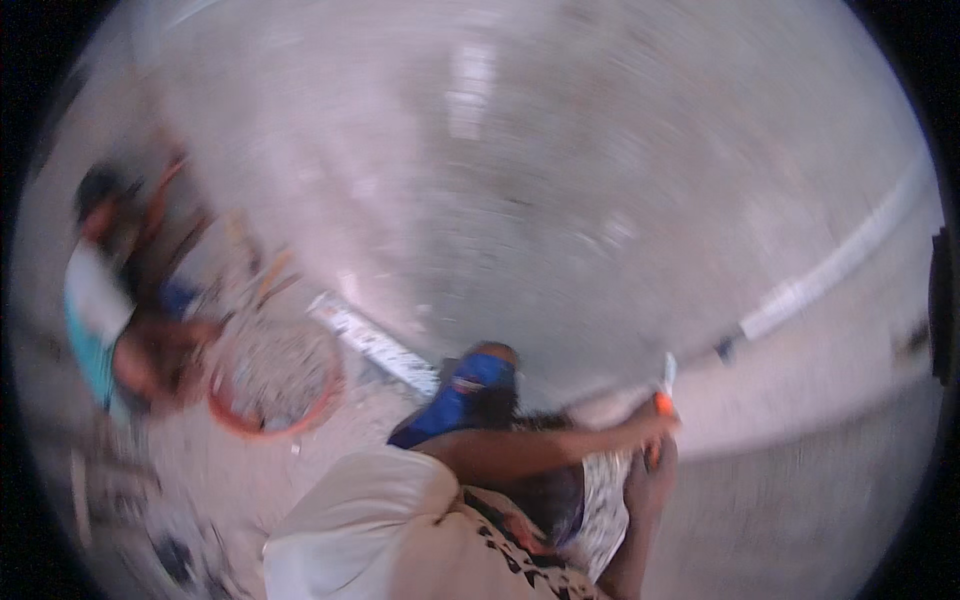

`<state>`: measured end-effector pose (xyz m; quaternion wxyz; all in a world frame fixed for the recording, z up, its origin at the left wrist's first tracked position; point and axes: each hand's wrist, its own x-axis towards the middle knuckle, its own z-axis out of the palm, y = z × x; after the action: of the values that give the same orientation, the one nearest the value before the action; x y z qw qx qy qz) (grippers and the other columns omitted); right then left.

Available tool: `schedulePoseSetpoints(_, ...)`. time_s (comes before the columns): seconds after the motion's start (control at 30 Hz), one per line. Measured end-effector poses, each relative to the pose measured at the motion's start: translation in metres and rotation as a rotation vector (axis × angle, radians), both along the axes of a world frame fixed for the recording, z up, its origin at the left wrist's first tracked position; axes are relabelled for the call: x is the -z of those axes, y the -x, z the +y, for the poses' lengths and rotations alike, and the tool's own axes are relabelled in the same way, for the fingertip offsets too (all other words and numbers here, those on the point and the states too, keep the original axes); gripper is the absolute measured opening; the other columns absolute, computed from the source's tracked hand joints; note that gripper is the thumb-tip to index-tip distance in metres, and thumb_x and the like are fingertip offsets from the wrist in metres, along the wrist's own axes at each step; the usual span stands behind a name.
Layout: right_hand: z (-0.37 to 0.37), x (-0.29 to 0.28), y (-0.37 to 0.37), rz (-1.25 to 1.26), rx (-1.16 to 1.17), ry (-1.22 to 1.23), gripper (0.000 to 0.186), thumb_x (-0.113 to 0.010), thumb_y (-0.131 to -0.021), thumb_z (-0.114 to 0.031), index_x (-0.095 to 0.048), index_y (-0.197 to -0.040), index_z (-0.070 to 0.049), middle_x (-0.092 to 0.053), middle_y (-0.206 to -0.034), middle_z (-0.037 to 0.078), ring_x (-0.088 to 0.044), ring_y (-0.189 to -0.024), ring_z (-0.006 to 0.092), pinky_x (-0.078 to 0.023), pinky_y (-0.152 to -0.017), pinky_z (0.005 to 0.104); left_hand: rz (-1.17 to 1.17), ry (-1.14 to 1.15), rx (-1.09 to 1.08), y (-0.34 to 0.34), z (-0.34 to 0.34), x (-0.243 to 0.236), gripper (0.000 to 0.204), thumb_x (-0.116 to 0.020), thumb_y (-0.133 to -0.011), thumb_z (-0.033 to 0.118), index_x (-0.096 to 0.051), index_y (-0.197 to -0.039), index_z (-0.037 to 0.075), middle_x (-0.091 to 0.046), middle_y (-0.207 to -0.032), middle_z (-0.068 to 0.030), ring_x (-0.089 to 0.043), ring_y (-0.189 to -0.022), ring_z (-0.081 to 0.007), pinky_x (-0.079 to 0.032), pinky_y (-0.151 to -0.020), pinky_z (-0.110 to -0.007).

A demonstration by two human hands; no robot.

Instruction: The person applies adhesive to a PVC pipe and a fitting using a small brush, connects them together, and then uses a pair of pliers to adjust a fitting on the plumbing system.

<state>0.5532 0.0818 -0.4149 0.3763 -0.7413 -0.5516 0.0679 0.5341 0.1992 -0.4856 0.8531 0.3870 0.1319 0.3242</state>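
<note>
Strong motion blur softens the whole view. My left forearm crosses from a white sleeve to the right. My left hand [644, 428] is closed around the orange handle of a small hand tool [665, 404]; its short pale blade points up, too blurred to name its kind. Just below, against the left hand, is my right hand [652, 482], its fingers curled at the lower end of the same handle. Behind my left forearm shows a bent knee in blue cloth [460, 395]. Patterned cloth [604, 505] hangs between my arms.
At left a co-worker [105, 300] crouches beside an orange basin [262, 430] holding grey, mortar-like material. A long whitish board [375, 345] lies between basin and knee. A grey wall or floor surface [560, 200] spreads ahead. A pale pipe-like strip [840, 265] runs along the right.
</note>
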Motion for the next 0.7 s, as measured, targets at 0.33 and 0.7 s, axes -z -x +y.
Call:
schedulePoseSetpoints(0.33, -0.015, -0.032, -0.006, -0.174, 0.304, -0.118, 0.047, -0.056, -0.077, 0.004, -0.05, -0.123, 0.003, -0.045, -0.13, 0.033, -0.046, -0.12, 0.0496, -0.04, -0.099, 0.0507, -0.048, 0.015, 0.296, -0.016, -0.003, -0.079, 0.028, -0.063, -0.077, 0.013, -0.053, -0.101, 0.003, -0.062, -0.098, -0.0096, -0.059, -0.089, -0.0185, -0.047, -0.079, -0.033)
schedulePoseSetpoints(0.7, -0.006, -0.05, -0.01, -0.296, 0.426, -0.116, 0.04, -0.054, -0.077, 0.004, -0.054, -0.117, 0.003, -0.041, -0.134, 0.035, -0.043, -0.122, 0.0507, -0.037, -0.101, 0.0531, -0.188, 0.254, 0.454, -0.025, 0.002, -0.097, 0.049, -0.055, -0.077, 0.01, -0.035, -0.122, 0.002, -0.059, -0.116, -0.0233, -0.058, -0.105, -0.0322, -0.047, -0.093, -0.046)
